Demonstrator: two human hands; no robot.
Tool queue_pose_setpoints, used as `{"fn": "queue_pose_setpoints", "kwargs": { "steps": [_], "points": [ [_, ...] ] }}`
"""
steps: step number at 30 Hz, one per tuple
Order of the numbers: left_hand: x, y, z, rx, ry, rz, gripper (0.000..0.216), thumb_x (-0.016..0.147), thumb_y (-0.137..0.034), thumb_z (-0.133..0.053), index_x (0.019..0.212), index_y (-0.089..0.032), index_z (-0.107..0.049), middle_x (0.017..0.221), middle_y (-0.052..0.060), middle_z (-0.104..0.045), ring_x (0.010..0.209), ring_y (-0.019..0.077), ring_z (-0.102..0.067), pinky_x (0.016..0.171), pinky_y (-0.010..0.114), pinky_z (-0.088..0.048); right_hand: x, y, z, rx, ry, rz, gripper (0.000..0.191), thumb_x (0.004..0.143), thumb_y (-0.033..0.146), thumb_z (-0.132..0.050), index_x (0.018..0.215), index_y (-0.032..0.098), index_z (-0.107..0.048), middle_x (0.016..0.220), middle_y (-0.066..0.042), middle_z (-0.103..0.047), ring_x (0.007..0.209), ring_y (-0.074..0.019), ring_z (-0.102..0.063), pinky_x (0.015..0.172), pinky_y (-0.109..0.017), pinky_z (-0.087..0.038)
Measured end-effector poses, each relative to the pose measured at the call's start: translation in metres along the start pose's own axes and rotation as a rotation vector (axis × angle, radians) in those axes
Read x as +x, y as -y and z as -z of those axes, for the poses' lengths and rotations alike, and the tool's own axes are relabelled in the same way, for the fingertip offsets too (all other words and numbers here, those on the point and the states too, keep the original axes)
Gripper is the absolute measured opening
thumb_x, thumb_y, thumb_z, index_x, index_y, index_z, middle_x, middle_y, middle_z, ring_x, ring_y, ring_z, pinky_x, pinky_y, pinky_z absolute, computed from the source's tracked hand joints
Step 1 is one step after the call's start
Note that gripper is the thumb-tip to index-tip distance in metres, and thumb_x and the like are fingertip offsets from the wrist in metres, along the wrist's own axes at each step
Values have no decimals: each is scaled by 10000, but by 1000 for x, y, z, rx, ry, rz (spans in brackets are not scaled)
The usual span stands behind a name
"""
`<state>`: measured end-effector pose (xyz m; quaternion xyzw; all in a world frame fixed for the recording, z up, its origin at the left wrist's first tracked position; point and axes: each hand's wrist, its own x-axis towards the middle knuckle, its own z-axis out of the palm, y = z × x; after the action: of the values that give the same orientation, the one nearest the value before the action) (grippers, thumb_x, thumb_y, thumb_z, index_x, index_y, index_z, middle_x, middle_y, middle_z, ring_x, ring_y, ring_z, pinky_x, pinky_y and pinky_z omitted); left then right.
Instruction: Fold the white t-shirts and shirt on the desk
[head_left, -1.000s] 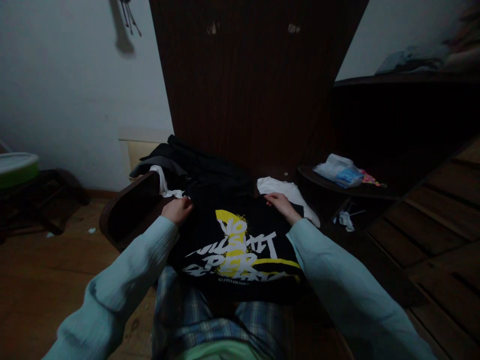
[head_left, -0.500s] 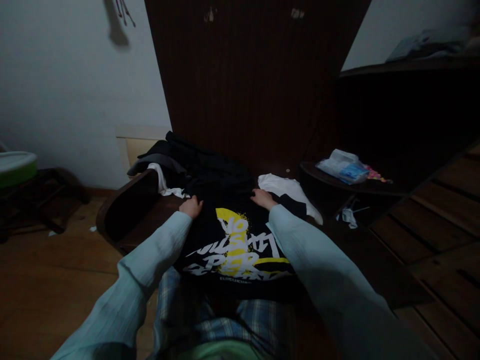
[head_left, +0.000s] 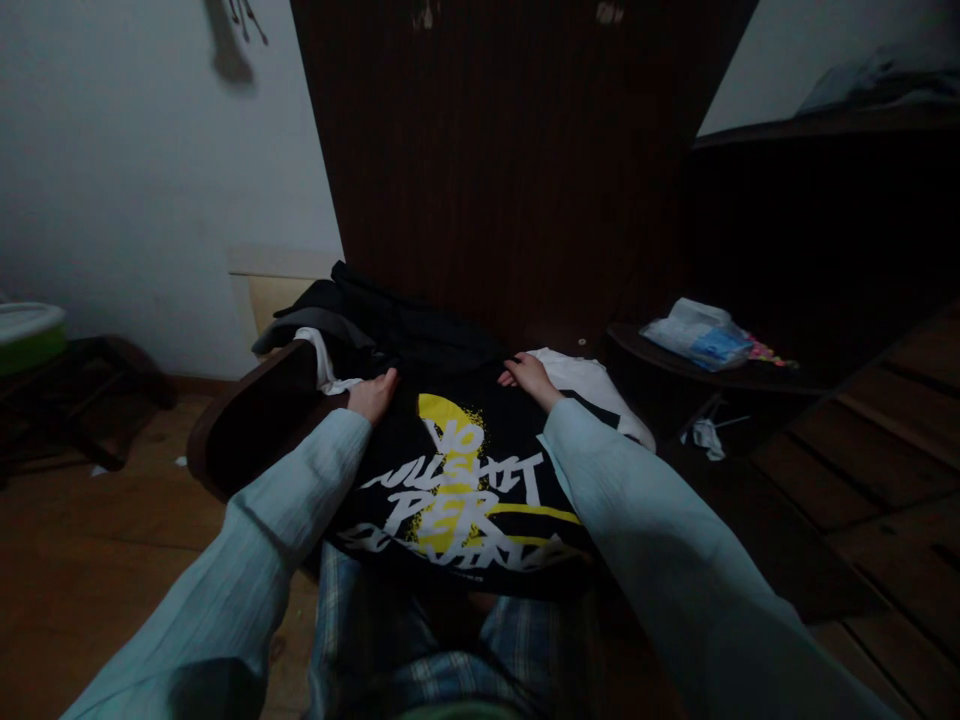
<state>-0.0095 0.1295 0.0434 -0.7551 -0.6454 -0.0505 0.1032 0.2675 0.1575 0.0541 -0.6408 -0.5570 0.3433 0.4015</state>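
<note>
A black T-shirt (head_left: 540, 490) with large white lettering and a yellow print lies spread in front of me, its near end over my lap. My left hand (head_left: 373, 396) is closed on its far left part, thumb uppermost. Opposite, my right hand (head_left: 529, 378) has its fingers curled on the shirt's far right part; its fingertips are partly lost against the dark cloth. Beyond both hands, more dark clothing (head_left: 420, 320) lies heaped. A white garment (head_left: 592, 378) sits just right of my right hand, and a white cloth (head_left: 319, 355) hangs near my left.
The dark wooden seat has a curved armrest (head_left: 244, 410) at left. Tall dark wood panelling (head_left: 517, 170) rises behind. At right, a low shelf (head_left: 645, 352) carries a plastic packet (head_left: 701, 335). A green tub (head_left: 30, 340) stands on a stool at far left.
Both hands have moved slightly away from me, drawing the T-shirt's far part along. Its print is flatter and more legible. The right hand's fingers look a little looser.
</note>
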Motion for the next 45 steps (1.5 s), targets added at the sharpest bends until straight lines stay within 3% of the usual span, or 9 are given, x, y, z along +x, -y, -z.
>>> {"fn": "queue_pose_setpoints", "kwargs": {
  "steps": [8,13,16,21,26,34,38,41,45],
  "points": [
    [5,-13,20,-26,-248,-103,261,828,-233,-397,1028,-88,-483,1031,190,-541,1004,297,-503,783,368,-397,0,-1,1,-172,21,68,410,776,160,-551,1161,129,-414,632,3,-645,440,-75,-550,470,-167,-428],
    [-17,-70,19,-244,-15,-582,224,832,-227,-379,942,-140,-553,943,133,-584,912,243,-543,788,347,-416,-9,-10,58,-297,-109,48,317,750,138,-554,1064,110,-517,741,-54,-660,573,-101,-603,535,-189,-448],
    [-31,-101,3,-404,7,-746,326,831,-263,-409,1117,-150,-515,1151,133,-545,1067,238,-496,893,348,-383,-17,-21,96,-562,-141,61,273,676,201,-646,931,118,-595,798,-81,-656,728,-161,-616,626,-235,-449],
    [-45,-121,-25,-583,81,-807,460,833,-422,-424,1243,-213,-446,1348,96,-420,1254,256,-340,1012,417,-264,-32,-51,127,-797,49,-82,239,549,336,-734,645,162,-601,675,-39,-623,685,-185,-580,587,-249,-411],
    [-48,-126,-19,-584,122,-796,490,812,-519,-418,1161,-200,-545,1277,121,-494,1201,277,-408,993,424,-291,-43,-70,134,-679,96,46,202,544,242,-696,535,184,-503,528,41,-502,553,-112,-476,518,-214,-346],
    [-42,-155,-21,-838,184,-694,491,774,-563,-461,1134,-242,-552,1326,76,-452,1264,262,-326,1034,455,-216,-56,-44,141,-458,62,30,126,621,230,-634,635,166,-525,512,46,-490,482,-91,-455,466,-204,-342],
    [-35,-155,-29,-1454,223,-287,557,814,-607,-322,1154,-214,-521,1173,92,-576,1118,214,-495,973,383,-344,-72,-4,99,-458,85,130,144,641,234,-661,738,181,-569,506,51,-521,456,-92,-485,468,-202,-361],
    [-29,-149,-28,-1858,261,69,654,823,-640,-190,1233,-187,-423,1058,112,-617,958,204,-589,829,353,-457,-81,17,63,-226,327,197,296,709,327,-629,957,187,-548,593,33,-595,506,-101,-540,502,-200,-399],
    [-26,-144,-29,-1901,271,153,599,836,-592,-282,1294,-212,-353,1050,88,-606,921,199,-596,780,331,-479,-81,13,50,-124,309,138,285,728,354,-619,924,167,-533,667,0,-626,570,-104,-568,537,-198,-419]
  ]
}}
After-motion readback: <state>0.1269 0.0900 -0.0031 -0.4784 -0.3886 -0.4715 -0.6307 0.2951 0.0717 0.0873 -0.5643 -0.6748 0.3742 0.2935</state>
